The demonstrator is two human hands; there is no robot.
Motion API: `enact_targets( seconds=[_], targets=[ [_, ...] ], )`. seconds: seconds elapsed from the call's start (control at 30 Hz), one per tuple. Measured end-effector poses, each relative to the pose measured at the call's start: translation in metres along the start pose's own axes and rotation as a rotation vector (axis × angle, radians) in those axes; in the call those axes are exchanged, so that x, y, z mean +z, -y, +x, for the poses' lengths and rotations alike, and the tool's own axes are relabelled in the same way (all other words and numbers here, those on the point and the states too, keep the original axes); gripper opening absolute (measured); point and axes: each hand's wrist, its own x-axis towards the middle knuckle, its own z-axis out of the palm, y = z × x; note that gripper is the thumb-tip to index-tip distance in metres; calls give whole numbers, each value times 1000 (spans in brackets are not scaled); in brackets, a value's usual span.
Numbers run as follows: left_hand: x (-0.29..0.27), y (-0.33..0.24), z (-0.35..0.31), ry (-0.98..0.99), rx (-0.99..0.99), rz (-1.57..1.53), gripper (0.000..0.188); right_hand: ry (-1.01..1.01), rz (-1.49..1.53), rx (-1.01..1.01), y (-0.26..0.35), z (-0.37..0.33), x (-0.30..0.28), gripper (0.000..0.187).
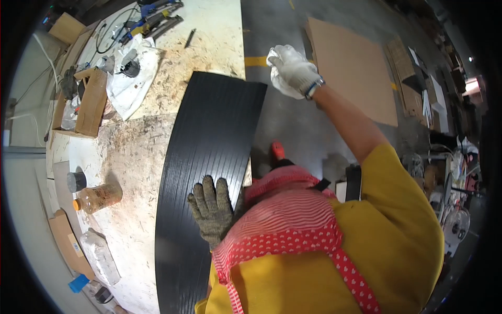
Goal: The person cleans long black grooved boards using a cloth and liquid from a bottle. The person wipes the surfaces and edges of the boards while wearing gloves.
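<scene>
A long black ribbed panel (209, 125) lies along the right edge of the worktable, one corner reaching past that edge. My left hand (210, 206), in a grey-green knitted glove, rests flat on the panel with its fingers spread. Stretched out to the far right, my right hand (300, 70) wears a white glove and is held over the floor, beyond the panel's far corner. Its fingers are closed round a crumpled white cloth (275, 73), which hangs below them. The right hand is apart from the panel.
On the stained worktable (138, 152) are an orange-capped bottle (102, 199), a dark round pot (77, 181), a wooden box (91, 104), a white sheet (141, 86) and tools (151, 23) at the back. A large cardboard sheet (350, 68) is to the right.
</scene>
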Motion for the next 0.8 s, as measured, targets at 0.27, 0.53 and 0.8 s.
enact_targets(
  seconds=[0.27, 0.53, 0.8],
  targets=[
    [-9, 1, -15, 38, -36, -42, 68, 648, 227, -148, 176, 27, -31, 20],
    [-4, -5, -16, 45, -92, -19, 69, 479, -29, -231, 180, 25, -22, 14],
    [-12, -5, -11, 60, -82, -77, 72, 472, -1, -130, 176, 30, -18, 15]
  ],
)
